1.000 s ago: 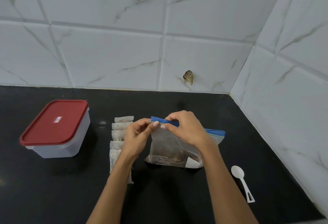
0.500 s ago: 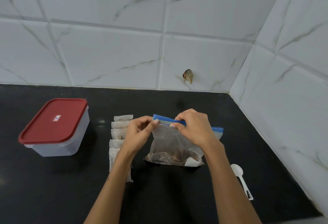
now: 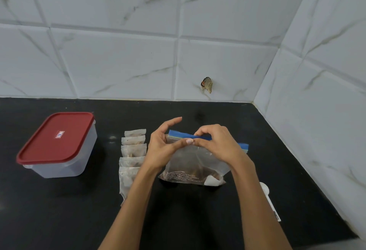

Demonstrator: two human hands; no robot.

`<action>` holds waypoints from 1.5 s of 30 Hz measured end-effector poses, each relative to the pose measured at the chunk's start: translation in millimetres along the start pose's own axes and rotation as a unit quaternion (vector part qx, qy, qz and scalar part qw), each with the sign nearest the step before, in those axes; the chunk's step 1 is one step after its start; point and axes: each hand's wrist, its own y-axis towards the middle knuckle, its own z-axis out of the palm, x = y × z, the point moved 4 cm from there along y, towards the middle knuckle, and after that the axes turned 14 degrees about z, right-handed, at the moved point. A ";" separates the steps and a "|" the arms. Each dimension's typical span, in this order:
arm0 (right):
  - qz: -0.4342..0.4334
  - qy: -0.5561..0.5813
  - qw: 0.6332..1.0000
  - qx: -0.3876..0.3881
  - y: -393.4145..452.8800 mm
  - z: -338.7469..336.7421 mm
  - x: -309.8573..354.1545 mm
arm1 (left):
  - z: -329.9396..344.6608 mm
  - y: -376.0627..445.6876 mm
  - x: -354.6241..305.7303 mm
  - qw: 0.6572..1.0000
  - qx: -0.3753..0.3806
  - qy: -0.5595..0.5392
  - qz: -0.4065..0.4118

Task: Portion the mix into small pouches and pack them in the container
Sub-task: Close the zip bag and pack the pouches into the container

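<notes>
A clear zip bag with a blue top strip and brown mix inside stands on the black counter. My right hand pinches the blue strip near its middle. My left hand is at the bag's left top; its thumb lies against the plastic just under the strip and its forefinger is lifted clear. Several small filled pouches lie in an overlapping column just left of the bag, partly hidden by my left forearm. A clear plastic container with a shut red lid stands at the left.
A white plastic spoon lies on the counter to the right of the bag, partly behind my right forearm. White marble tile walls close off the back and right side. A small brownish scrap sticks to the back wall.
My left hand has loosened from its pinch on the strip, the forefinger lifting up. My right hand has slid a little along the blue strip. The bag stays upright.
</notes>
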 end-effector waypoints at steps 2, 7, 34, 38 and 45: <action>0.002 0.008 1.000 0.016 -3.2 -3.1 -1.1 | 2.1 0.3 -1.1 1.000 0.007 0.009 0.001; 0.010 -0.002 0.998 0.067 -9.1 -10.9 -5.4 | -1.5 -0.3 -1.8 1.000 -0.007 0.011 -0.003; 0.064 -0.057 0.996 -0.034 -19.4 -14.4 -30.3 | -10.0 -9.1 -1.0 1.000 -0.023 0.014 -0.015; 0.080 -0.103 0.991 -0.029 -21.2 -14.8 -33.4 | -11.1 -9.6 -4.2 1.000 -0.009 0.009 -0.014; 0.095 -0.133 0.984 -0.067 -24.5 -22.0 -40.7 | -12.6 -8.5 -5.1 1.000 -0.011 0.011 -0.009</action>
